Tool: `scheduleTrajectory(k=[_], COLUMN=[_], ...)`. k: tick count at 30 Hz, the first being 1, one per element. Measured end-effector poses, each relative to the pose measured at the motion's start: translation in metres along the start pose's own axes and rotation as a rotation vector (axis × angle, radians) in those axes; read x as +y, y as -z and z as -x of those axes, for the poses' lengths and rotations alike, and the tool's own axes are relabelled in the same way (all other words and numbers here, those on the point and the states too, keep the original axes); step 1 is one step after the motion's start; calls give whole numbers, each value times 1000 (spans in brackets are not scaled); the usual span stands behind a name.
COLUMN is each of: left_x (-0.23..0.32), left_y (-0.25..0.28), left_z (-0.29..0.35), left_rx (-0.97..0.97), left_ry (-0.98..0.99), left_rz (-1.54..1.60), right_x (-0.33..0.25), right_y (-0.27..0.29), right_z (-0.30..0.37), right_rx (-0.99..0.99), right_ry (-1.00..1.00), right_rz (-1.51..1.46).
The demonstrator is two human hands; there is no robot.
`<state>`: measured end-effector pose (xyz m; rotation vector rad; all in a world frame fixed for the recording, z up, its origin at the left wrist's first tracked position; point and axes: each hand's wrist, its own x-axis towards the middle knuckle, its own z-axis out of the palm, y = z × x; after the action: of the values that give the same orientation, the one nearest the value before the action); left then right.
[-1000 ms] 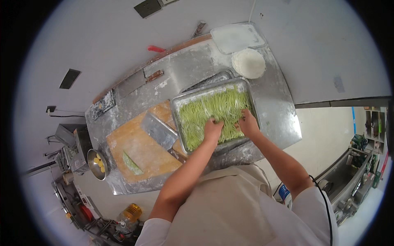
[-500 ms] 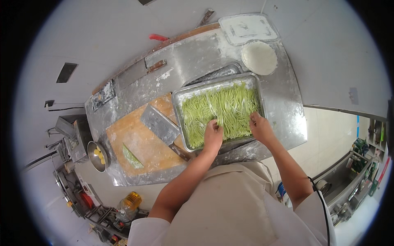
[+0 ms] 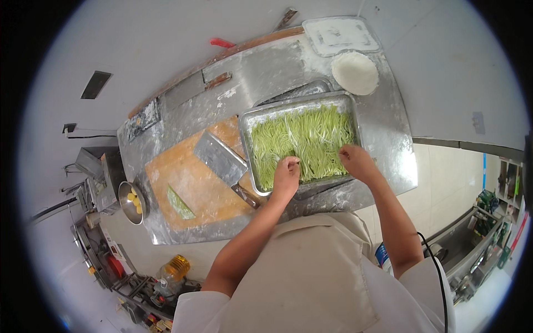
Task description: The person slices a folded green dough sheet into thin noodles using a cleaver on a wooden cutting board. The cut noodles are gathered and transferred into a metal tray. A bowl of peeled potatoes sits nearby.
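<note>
Green noodles (image 3: pixel 311 133), dusted with white flour, lie in long strands across a rectangular metal tray (image 3: pixel 246 155). At the tray's near side is my left hand (image 3: pixel 286 173), its fingers drawn together against the noodle ends. My right hand (image 3: pixel 357 162) is closed in a pinch by the noodles at the tray's right side. Whether strands sit between the fingertips of either hand, I cannot make out. To the left, a cleaver (image 3: pixel 219 158) with a wooden handle rests on a wooden board (image 3: pixel 166 166). A flat green piece of dough (image 3: pixel 179 202) lies on that board.
A round container of white flour (image 3: pixel 355 73) and a floury rectangular tray (image 3: pixel 340 34) stand at the back right. Another knife (image 3: pixel 218 81) lies near the back edge. At the table's left edge is a metal bowl (image 3: pixel 126 206) with yellow pieces.
The noodle strands raised at my left fingertips now lie down among the others. My left hand has shifted slightly left relative to the tray. The whole view has tilted a little.
</note>
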<state>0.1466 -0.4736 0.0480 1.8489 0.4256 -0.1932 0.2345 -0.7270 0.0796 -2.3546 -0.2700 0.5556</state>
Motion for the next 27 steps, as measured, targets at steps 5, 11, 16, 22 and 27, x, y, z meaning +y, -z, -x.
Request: scheduleTrajectory(k=[5,11,16,22,27], left_x=[8,-1,2,0,9], left_y=[-1,-6,1,0,21], left_z=[15,29,21,17,14], left_rx=[-19,74,35,-8,-178], left_ry=[-180,-209,-220,-147,307], left_rz=[-274,-398,-522,-474,147], right_x=[-28,-29,-22,-44,-50], right_y=[-39,-52,-48,-60,-73], right_z=[0,5,15,17,12], right_rx=[-89,-70,-93,-70,-83], right_ry=[-26,-2,-7,75,-13], right_rz=[50,-24,-105,-125,-301])
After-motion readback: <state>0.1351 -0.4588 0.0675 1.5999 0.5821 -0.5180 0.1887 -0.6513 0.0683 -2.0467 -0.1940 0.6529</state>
